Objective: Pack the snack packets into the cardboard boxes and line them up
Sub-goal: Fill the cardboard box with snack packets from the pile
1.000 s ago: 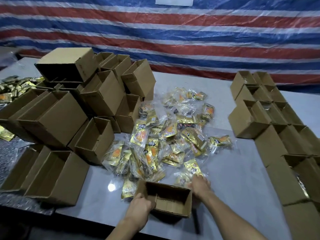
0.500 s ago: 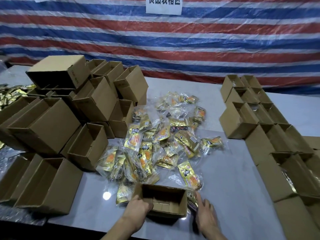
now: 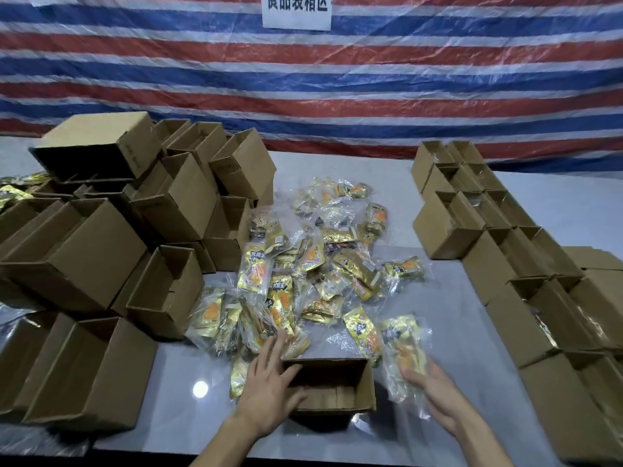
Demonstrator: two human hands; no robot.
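Note:
A small open cardboard box (image 3: 350, 389) sits near the table's front edge, and nothing shows inside it. My left hand (image 3: 269, 379) rests on its left rim with fingers spread and nearly straight. My right hand (image 3: 435, 396), just right of the box, holds a clear bag of gold snack packets (image 3: 406, 352) that stands above the palm. A loose pile of gold and orange snack packets (image 3: 303, 264) covers the middle of the table behind the box.
A heap of open boxes (image 3: 101, 251) fills the left side. Rows of lined-up boxes (image 3: 526, 264) run along the right edge. More gold packets (image 3: 13, 190) lie at far left. A striped tarp with a white sign (image 3: 296, 10) hangs behind the grey table (image 3: 188, 382).
My right hand left the table beside the box and picked up a bag of packets. My left hand opened its fingers over the box's left rim. The camera tilted up.

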